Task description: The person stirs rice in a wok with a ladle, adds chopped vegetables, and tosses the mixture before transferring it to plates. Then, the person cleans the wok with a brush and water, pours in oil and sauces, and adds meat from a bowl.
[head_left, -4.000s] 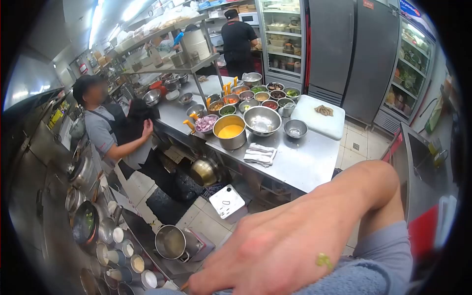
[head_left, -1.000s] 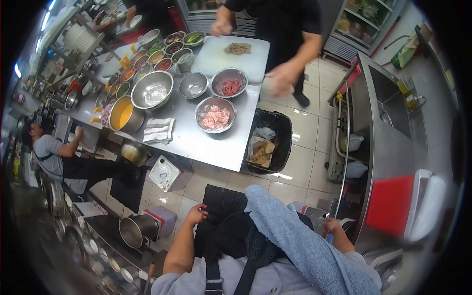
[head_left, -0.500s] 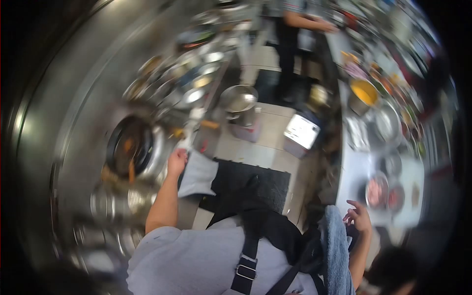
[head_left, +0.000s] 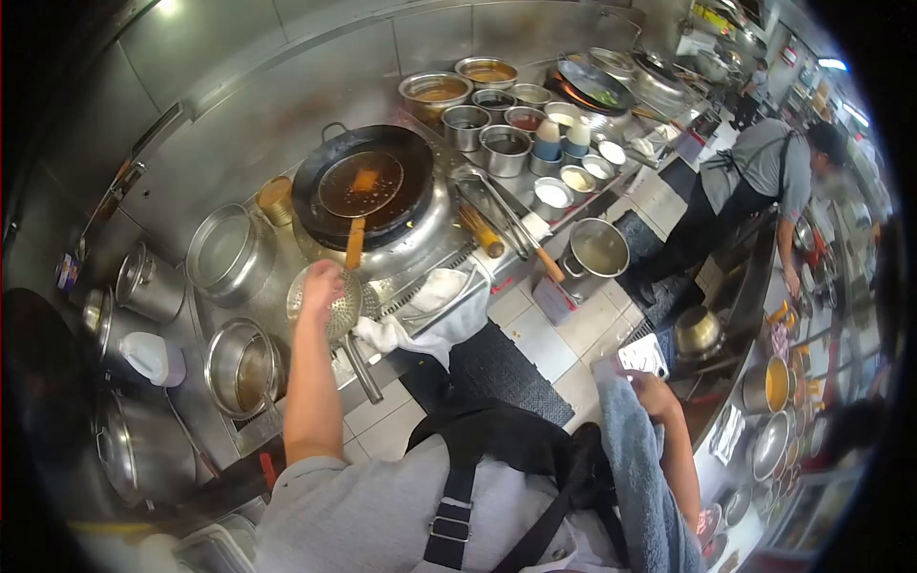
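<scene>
My left hand (head_left: 323, 285) is over the perforated metal strainer (head_left: 346, 310), its fingers loosely bent and apart, with no object visible in them. Just beyond its fingertips is the wooden handle (head_left: 355, 244) of a round mesh skimmer (head_left: 336, 191), which lies in a dark wok (head_left: 401, 158) with brown liquid. The strainer's metal handle (head_left: 365, 374) sticks out past the counter edge. On my right side hangs a blue-grey towel (head_left: 626, 449). My right hand (head_left: 655, 393) is beside its upper end; the fingers are bent and partly hidden, so their grip is unclear.
Metal pots of sauces (head_left: 465, 124) and squeeze bottles (head_left: 546, 141) crowd the stove's far side. A second wok (head_left: 597, 84) stands over flame. White cloths (head_left: 435, 291) lie at the counter edge. A pot (head_left: 597, 250) rests on a floor-level box. A co-worker (head_left: 755, 177) bends over the right counter.
The view has swung left toward the stove and sharpened. My left hand has come from beside the counter edge to over the strainer. My right hand's spread fingers have bent.
</scene>
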